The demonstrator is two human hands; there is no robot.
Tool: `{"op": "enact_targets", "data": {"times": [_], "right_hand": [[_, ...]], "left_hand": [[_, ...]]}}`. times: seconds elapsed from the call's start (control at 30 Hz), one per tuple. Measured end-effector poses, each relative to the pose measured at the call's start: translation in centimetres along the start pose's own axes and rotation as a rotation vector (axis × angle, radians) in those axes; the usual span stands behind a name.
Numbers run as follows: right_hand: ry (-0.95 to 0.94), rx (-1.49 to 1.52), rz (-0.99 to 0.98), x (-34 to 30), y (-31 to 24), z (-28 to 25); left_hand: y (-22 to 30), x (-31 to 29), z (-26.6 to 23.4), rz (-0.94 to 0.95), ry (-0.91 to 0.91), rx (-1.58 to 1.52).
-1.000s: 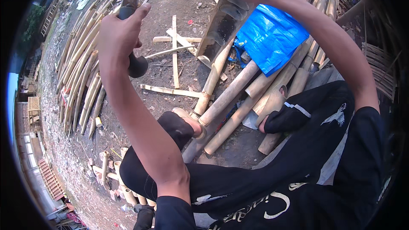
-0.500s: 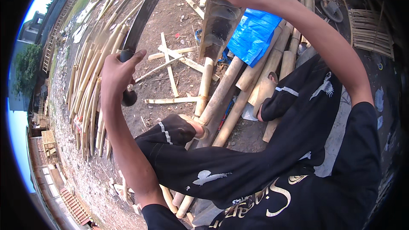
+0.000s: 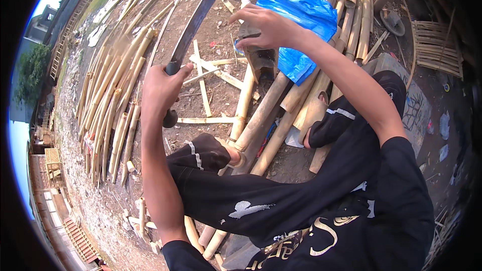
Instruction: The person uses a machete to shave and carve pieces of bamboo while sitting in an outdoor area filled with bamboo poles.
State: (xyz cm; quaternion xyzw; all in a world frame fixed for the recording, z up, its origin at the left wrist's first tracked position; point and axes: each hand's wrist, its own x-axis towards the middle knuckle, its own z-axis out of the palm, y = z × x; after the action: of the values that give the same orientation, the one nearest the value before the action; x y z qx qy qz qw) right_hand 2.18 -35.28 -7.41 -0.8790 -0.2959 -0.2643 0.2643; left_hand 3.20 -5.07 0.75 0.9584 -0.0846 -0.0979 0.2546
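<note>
My left hand (image 3: pixel 163 88) is closed round the dark handle of a machete (image 3: pixel 198 22), whose long blade points up and slightly right. At the upper middle, my right hand (image 3: pixel 271 29) has its fingers curved round the top end of a split bamboo piece (image 3: pixel 263 60). The piece stands upright and looks short from here, its hollow side dark; my hand hides part of it. Its lower end is by a bamboo pole (image 3: pixel 243 98) that lies in front of my foot. The blade is to the left of the bamboo piece, apart from it.
A blue plastic sheet (image 3: pixel 306 12) lies over bamboo poles right of the piece. Thick bamboo poles (image 3: pixel 273 145) run between my feet. Bamboo strips (image 3: pixel 203 80) lie crossed on the dirt. A large stack of cut bamboo (image 3: pixel 108 105) is at left, a slatted bamboo panel (image 3: pixel 438 45) at far right.
My right hand has come down and nearer, and the top of the bamboo piece with it. My left hand has moved right with the machete, its blade lower. More of the blue sheet shows.
</note>
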Motion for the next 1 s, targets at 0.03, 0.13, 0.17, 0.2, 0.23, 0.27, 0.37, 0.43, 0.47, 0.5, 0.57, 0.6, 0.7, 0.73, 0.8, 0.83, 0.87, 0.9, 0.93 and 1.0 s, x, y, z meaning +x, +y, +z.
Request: {"op": "enact_targets", "data": {"times": [0.03,0.13,0.17,0.2,0.23,0.27,0.37,0.43,0.47,0.5,0.57,0.6,0.7,0.73,0.8,0.83,0.87,0.9,0.93,1.0], "right_hand": [[0.103,-0.017,0.041,0.4,-0.4,0.6],[0.378,0.027,0.199,1.1,-0.6,1.9],[0.481,0.093,0.231,1.4,-0.3,2.1],[0.583,0.165,0.264,1.9,-0.6,2.3],[0.672,0.242,0.316,1.6,-0.6,2.9],[0.714,0.197,0.343,1.3,0.1,3.0],[0.872,0.167,0.468,1.7,0.0,3.7],[0.987,0.192,0.442,1.8,0.6,3.8],[1.017,0.208,0.453,1.3,0.8,3.7],[1.048,0.225,0.467,1.0,0.5,3.3],[1.169,0.168,0.557,-0.3,-0.9,2.7],[1.25,0.184,0.674,-2.0,-1.2,3.0],[1.14,0.387,1.164,-9.1,-3.8,11.1],[0.773,0.451,1.333,-9.6,-7.5,14.4],[-0.003,0.494,1.328,-13.7,-9.2,20.8],[-0.165,0.555,1.314,-16.0,-7.9,24.2],[-0.285,0.545,1.32,-15.9,-8.1,26.8],[-0.374,0.476,1.342,-15.3,-8.3,28.6],[-0.426,0.407,1.374,-14.8,-8.2,30.0],[-0.494,0.378,1.392,-11.6,-10.4,34.2]], "left_hand": [[0.1,-0.3,0.5,-0.015,-0.02,-0.022],[1.7,-2.0,2.2,-0.009,-0.078,-0.125],[2.4,-2.4,2.9,-0.015,-0.093,-0.158],[3.3,-3.0,3.0,-0.015,-0.106,-0.181],[3.8,-3.6,3.6,-0.028,-0.139,-0.206],[4.0,-3.4,4.3,0.013,-0.145,-0.221],[3.4,-3.0,6.7,0.151,-0.066,-0.145],[3.9,-2.7,8.5,0.183,-0.09,-0.133],[4.2,-2.8,9.1,0.204,-0.094,-0.158],[4.7,-2.9,9.3,0.223,-0.098,-0.179],[4.7,-3.0,9.4,0.261,-0.071,-0.182],[4.4,-3.0,10.1,0.318,-0.014,-0.186],[3.9,-2.6,10.4,0.342,0.001,-0.113],[2.9,-2.4,10.0,0.374,0.051,-0.101],[4.8,-2.1,9.3,0.289,-0.026,-0.126],[6.5,-1.8,9.7,0.309,-0.056,-0.13],[6.3,-1.7,10.1,0.319,-0.05,-0.12],[6.0,-1.3,10.7,0.332,-0.036,-0.118],[6.2,-1.4,10.9,0.305,-0.024,-0.115],[4.8,-2.3,8.9,0.246,-0.01,-0.087]]}}
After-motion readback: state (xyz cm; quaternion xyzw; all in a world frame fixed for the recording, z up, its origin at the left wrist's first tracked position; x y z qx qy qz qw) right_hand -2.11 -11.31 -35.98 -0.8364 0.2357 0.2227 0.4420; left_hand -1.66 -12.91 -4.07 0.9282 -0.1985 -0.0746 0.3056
